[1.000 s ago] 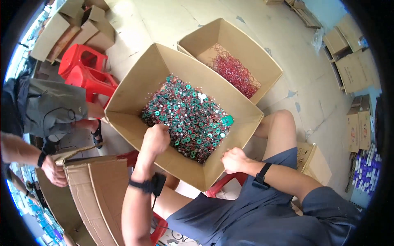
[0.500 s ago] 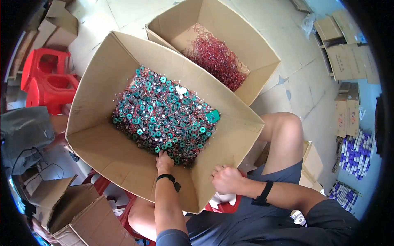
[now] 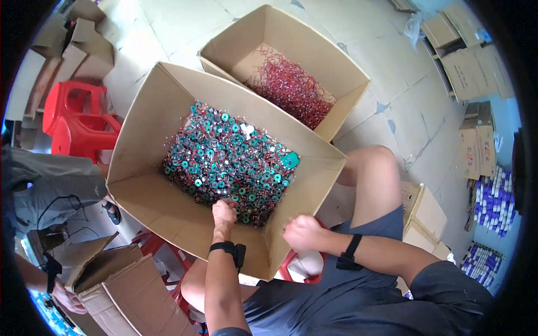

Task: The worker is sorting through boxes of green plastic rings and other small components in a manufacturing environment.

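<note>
A large cardboard box (image 3: 151, 207) stands tilted toward me, a heap of small round green and silver parts with red wires (image 3: 224, 162) in its bottom. At the near edge of that heap is my left hand (image 3: 225, 213), its fingers curled closed by a bit of red wire; what they hold is hidden. My right hand (image 3: 302, 232) makes a closed fist over the box's near right rim. Whether it grips the rim or a small part, I cannot tell. A green block (image 3: 290, 160) and a white piece (image 3: 247, 130) lie on the heap.
Behind stands a second cardboard box (image 3: 246, 36) with red wired parts (image 3: 291, 87). Red stools (image 3: 84, 126) are at left. A co-worker's hand (image 3: 70, 297) touches an open carton (image 3: 134, 297) at lower left. Cartons (image 3: 479, 143) and purple-white stacks (image 3: 496, 201) line the right.
My left hand's fingers, reaching into the heap before, are now curled closed. My right fist stays by the rim. The co-worker's hand and forearm show more fully at lower left.
</note>
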`<state>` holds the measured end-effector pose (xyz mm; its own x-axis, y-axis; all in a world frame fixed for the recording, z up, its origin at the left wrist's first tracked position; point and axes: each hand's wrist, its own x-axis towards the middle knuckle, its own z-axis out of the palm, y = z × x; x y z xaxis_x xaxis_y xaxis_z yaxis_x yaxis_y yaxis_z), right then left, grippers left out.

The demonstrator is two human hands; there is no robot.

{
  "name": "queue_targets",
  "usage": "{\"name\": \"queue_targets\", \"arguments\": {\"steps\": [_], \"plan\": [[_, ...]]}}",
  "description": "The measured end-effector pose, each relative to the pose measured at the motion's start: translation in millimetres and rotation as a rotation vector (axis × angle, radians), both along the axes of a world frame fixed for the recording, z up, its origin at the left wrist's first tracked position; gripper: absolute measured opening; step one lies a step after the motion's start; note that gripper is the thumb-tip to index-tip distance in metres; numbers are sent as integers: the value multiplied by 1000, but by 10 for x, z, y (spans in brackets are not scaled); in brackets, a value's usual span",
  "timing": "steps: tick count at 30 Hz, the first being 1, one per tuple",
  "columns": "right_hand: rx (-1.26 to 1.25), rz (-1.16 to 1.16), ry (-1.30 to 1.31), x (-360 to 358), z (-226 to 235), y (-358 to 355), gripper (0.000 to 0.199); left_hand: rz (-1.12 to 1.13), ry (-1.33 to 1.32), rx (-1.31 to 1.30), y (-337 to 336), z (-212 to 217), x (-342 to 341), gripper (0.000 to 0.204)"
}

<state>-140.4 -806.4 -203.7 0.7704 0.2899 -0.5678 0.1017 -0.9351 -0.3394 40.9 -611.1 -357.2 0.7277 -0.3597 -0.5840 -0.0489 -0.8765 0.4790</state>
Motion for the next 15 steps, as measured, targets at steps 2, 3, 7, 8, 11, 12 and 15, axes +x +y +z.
{"name": "queue_targets", "arguments": {"steps": [2,3,7,8,11,12,15], "plan": [[62,131,65,148,194,-19,43,99,12,-141,71,354,36,12],[177,85,184,220,285,-47,75,98,79,-184,133,505,32,14],[603,-385,-72,128,230,-226,93,41,180,-228,-49,1568,-196,15],[569,-380,-285,134,262,-232,80,-52,129,-268,-77,1903,-289,16],[390,-193,-541,184,629,-190,59,-155,66,-347,-106,2837,-653,17],[391,-185,-555,182,712,-170,59,-174,66,-402,-139,3057,-757,18],[549,-62,-647,127,947,-104,22,-230,-46,-497,-123,3469,-1079,23]]}}
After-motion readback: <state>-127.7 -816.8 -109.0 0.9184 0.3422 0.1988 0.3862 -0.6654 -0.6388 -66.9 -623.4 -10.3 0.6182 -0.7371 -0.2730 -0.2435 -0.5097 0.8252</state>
